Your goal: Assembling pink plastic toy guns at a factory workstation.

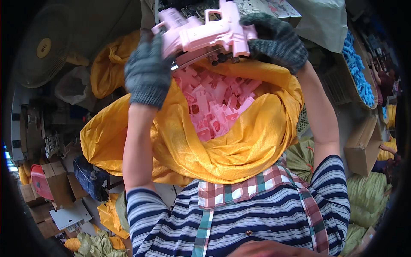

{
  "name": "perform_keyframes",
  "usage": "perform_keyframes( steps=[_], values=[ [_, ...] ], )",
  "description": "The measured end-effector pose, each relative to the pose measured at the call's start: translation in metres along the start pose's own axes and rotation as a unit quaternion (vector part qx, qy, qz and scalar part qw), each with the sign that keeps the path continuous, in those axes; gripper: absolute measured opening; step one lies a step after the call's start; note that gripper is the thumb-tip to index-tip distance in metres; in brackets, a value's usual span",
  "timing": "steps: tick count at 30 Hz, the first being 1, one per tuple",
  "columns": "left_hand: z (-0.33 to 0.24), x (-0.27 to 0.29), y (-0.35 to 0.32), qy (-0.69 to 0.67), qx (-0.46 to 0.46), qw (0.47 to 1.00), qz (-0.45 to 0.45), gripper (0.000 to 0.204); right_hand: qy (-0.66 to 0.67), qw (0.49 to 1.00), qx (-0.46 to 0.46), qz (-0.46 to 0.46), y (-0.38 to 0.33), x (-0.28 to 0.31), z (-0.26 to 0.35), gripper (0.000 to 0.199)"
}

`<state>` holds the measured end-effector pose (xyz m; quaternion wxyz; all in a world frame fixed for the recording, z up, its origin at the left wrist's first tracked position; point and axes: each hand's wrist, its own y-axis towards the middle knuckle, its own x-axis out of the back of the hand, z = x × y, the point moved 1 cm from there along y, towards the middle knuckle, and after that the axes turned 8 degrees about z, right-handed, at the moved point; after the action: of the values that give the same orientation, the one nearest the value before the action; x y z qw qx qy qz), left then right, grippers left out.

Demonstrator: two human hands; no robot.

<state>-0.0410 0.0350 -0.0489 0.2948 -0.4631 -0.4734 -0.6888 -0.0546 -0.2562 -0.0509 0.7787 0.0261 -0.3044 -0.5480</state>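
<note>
Pink plastic toy pistols (pixel 233 32) are held up above the bag at the top of the view. More than one seems to be there, overlapping and a little blurred. My left hand (pixel 150 75), in a dark grey knitted glove, is closed on the left end of the cluster. My right hand (pixel 280 45), gloved alike, grips the right end with its fingers curled behind it. Just below, an open yellow woven sack (pixel 184 152) rests against my body. Inside it lies a heap of pink toy pistol parts (pixel 209 103).
A fan (pixel 43 47) stands at the far left. Blue plastic pieces (pixel 358 68) fill a container at the right, near an open cardboard box (pixel 363 147). Green sacks (pixel 366 197) lie at the lower right. Some machinery with a metal edge is partly hidden behind the pistols.
</note>
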Motion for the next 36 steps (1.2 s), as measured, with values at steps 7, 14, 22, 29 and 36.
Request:
perform_keyframes(
  steps=[7, 14, 22, 29, 36],
  values=[
    [0.103, 0.055, -0.125, 0.242, 0.182, 0.951, 0.067, 0.064, -0.269, 0.949, 0.111, 0.121, 0.081, -0.016, -0.030, 0.041],
    [0.026, 0.044, -0.113, -0.150, -0.001, 0.989, 0.014, 0.053, -0.117, 0.985, 0.012, 0.125, 0.038, -0.022, 0.037, 0.025],
    [-0.073, 0.006, -0.131, -0.417, -0.414, 0.728, 0.353, 0.042, -0.199, 0.884, -0.033, 0.423, -0.070, -0.130, -0.041, 0.046],
    [-0.073, -0.007, -0.152, -0.488, -0.429, 0.686, 0.327, 0.039, -0.336, 0.918, 0.037, 0.206, -0.047, -0.087, -0.052, 0.030],
    [-0.069, 0.007, -0.117, -0.747, 0.014, 0.609, 0.267, 0.040, -0.280, 0.954, 0.085, 0.069, -0.058, -0.076, 0.058, 0.029]
  ],
)
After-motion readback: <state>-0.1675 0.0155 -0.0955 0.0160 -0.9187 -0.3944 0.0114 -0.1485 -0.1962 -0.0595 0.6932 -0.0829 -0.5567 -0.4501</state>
